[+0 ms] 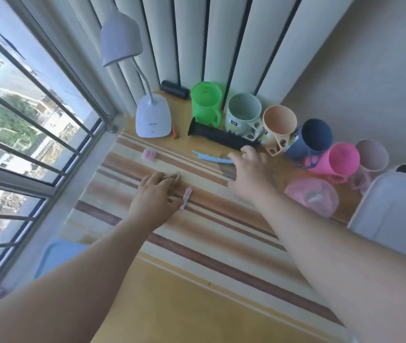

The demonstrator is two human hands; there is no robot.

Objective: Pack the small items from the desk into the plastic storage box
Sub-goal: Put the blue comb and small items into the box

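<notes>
a row of cups stands along the far right of the desk: a green mug (206, 102), a pale grey-green cup (244, 115), a peach cup (280, 125), a dark blue cup (317, 136), a bright pink cup (340, 159) and a pale mauve cup (371, 155), several of them tipped on their sides with mouths facing the camera. in front of the cups a black ribbed grip (221, 134) lies with its long axis running from far left to near right, between the cups and the blue blade-shaped piece (209, 157), which curves left to right just beside the right hand (249, 172). that hand is spread flat with fingers apart, reaching over the blade's right end; whether it touches it cannot be told. the left hand (156, 194) lies over a small brown patterned item (172, 177) at its fingertips; how it grips is blurred. a small pink stick (187, 198) lies just right of that hand, pointing near to far. a pink eraser-like block (149, 154) sits farther left. a white desk lamp (152, 117) stands at the far left, a thin red pen (175, 131) beside its base, a black cylinder (174, 89) behind. a pink translucent bowl (312, 198) and the plastic storage box (395, 214) sit at the right edge. the desk (197, 280) is covered in striped brown and cream, beside a barred window (23, 120) and pleated curtains (209, 40).
</notes>
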